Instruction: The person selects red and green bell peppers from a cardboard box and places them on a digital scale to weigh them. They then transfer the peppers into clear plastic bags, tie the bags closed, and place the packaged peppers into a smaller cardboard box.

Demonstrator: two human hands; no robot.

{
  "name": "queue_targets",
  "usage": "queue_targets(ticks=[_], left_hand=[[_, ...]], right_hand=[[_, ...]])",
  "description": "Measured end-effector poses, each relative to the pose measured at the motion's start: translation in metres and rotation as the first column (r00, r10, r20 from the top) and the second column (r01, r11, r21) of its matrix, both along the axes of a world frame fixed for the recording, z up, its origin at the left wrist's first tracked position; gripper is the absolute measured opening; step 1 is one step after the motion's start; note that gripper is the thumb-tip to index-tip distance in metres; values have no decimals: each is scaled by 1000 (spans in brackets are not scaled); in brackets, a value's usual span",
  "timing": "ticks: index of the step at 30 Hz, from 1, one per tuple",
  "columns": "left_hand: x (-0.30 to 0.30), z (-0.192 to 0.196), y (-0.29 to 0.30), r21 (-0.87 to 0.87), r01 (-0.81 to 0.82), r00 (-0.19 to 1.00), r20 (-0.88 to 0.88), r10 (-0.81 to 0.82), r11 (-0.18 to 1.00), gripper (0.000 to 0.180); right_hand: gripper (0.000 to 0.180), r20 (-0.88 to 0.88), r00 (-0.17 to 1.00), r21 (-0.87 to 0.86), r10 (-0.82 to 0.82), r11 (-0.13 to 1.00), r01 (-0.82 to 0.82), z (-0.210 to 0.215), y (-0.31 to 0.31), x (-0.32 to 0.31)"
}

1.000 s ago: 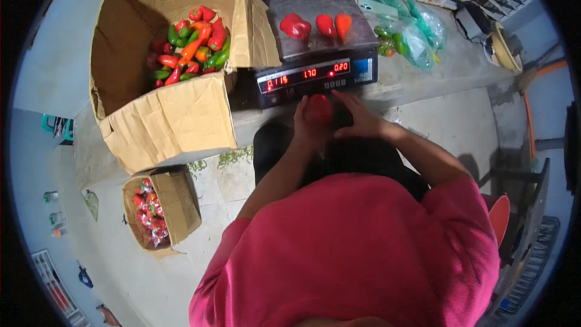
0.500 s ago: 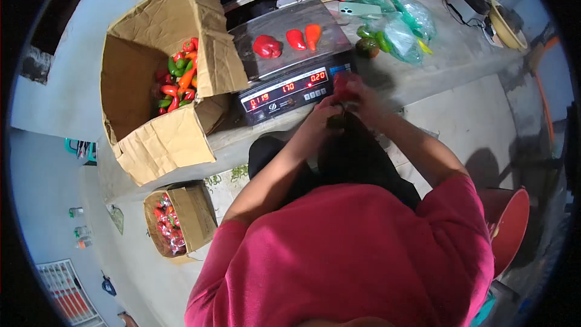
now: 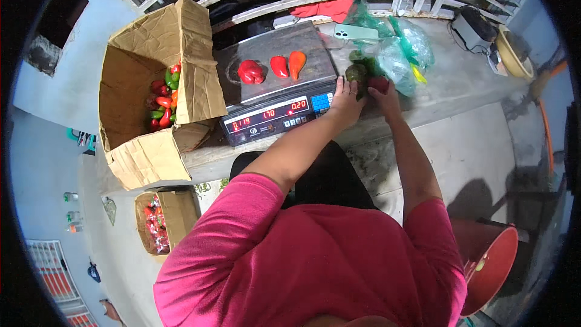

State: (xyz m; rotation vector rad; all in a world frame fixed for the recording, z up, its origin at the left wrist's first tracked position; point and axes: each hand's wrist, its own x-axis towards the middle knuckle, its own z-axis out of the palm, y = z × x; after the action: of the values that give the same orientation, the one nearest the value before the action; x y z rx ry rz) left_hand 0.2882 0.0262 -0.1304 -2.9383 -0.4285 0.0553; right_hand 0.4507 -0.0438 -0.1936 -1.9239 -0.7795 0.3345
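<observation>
Just right of the digital scale (image 3: 275, 41), my left hand (image 3: 346, 108) closes around a dark green pepper (image 3: 357, 74) on the ledge. Beside it, my right hand (image 3: 387, 100) grips a dark red pepper (image 3: 379, 83), its fingers wrapped about the side. A lighter green pepper (image 3: 363, 59) lies just beyond them, partly covered. On the scale's plate rest a wrinkled red pepper (image 3: 250, 71), a smaller red pepper (image 3: 279, 66) and an orange pepper (image 3: 297, 65). Red digits glow on its front display.
A large open cardboard box (image 3: 130, 94) of mixed peppers stands left of the scale. Below it is a smaller box (image 3: 181, 218) with wrapped peppers. Plastic bags (image 3: 396, 63), a phone (image 3: 356, 32) and a beige basin (image 3: 514, 53) lie right; a red bucket (image 3: 490, 266) stands lower right.
Both hands have moved right and farther out, from in front of the scale to the peppers by the plastic bags. My view has shifted, and the peppers on the scale stay put.
</observation>
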Motion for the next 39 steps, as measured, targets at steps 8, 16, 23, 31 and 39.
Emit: queue_targets(ticks=[8, 16, 23, 31, 39], left_hand=[[-47, 12, -11, -160, 108, 977, 200, -75, 981, 55], [-184, 14, -46, -585, -94, 870, 345, 352, 806, 52], [-264, -20, -69, -725, -173, 737, 353, 576, 666, 43], [-261, -23, -63, -749, -198, 741, 308, 597, 633, 37], [-249, -26, -62, -794, -152, 740, 303, 601, 589, 33]], right_hand=[[89, 232, 972, -192, -40, 978, 86, -20, -8, -5], [34, 508, 853, 21, -119, 992, 125, 20, -23, 19], [19, 598, 801, -62, -42, 993, 98, -6, 21, 73], [33, 503, 859, -553, 93, 799, 237, -18, 37, 88], [28, 577, 811, -437, 96, 876, 207, 21, 22, 74]])
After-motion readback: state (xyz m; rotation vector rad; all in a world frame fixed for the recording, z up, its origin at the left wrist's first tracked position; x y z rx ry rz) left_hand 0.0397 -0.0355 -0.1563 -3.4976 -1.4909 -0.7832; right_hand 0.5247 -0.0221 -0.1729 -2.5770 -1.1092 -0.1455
